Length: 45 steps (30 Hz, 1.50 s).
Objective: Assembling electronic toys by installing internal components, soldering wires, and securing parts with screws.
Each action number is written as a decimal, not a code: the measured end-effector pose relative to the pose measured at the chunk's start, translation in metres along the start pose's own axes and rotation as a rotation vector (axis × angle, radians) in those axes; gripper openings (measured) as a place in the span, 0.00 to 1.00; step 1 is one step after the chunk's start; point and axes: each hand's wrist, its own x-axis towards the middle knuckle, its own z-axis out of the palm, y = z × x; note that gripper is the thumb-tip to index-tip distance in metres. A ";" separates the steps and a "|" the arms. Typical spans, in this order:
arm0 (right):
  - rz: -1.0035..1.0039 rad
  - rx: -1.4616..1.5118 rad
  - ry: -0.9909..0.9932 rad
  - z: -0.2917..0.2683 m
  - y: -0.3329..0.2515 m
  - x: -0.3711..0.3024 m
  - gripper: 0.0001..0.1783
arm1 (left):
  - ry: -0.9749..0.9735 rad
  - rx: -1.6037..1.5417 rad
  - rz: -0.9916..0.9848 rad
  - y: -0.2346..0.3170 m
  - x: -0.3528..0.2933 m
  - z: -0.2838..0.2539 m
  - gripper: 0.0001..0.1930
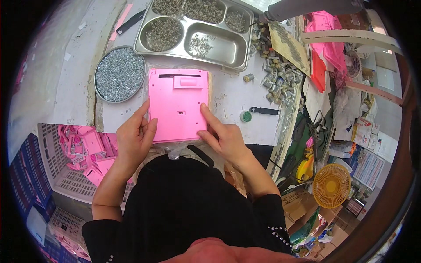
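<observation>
A flat pink plastic housing (173, 125) lies on the worktable in front of me. It has a dark slot and a raised block at its far end and a small square opening near the middle. My left hand (135, 136) grips its left edge, thumb and fingers pressed near the corner. On the right edge, the thumb and fingers of my right hand (227, 139) hold it. Beyond the housing stands a steel compartment tray (228, 49) with small screws in its compartments. A round dish (119, 74) full of silvery screws sits to the left.
Several small metal cylinders (276, 74) lie loose at the right. A small green-topped round item (245, 116) and a black strip (265, 111) lie nearer. A dark power tool (302, 9) juts in from above. Left below, a crate (55, 164) holds pink parts; a yellow fan (332, 186) stands right.
</observation>
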 end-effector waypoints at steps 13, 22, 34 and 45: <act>-0.021 -0.219 -0.110 -0.033 -0.026 0.025 0.32 | -0.034 -0.091 -0.070 -0.014 0.003 -0.025 0.22; -0.030 -0.200 -0.171 -0.063 -0.033 0.057 0.24 | 0.140 0.161 0.221 -0.011 0.062 -0.066 0.11; 0.105 -0.201 -0.148 -0.026 -0.012 0.030 0.38 | 0.041 0.090 0.163 -0.012 0.010 0.002 0.25; 0.091 -0.193 -0.090 -0.070 -0.026 0.067 0.23 | 0.019 0.082 0.135 -0.018 0.029 -0.044 0.12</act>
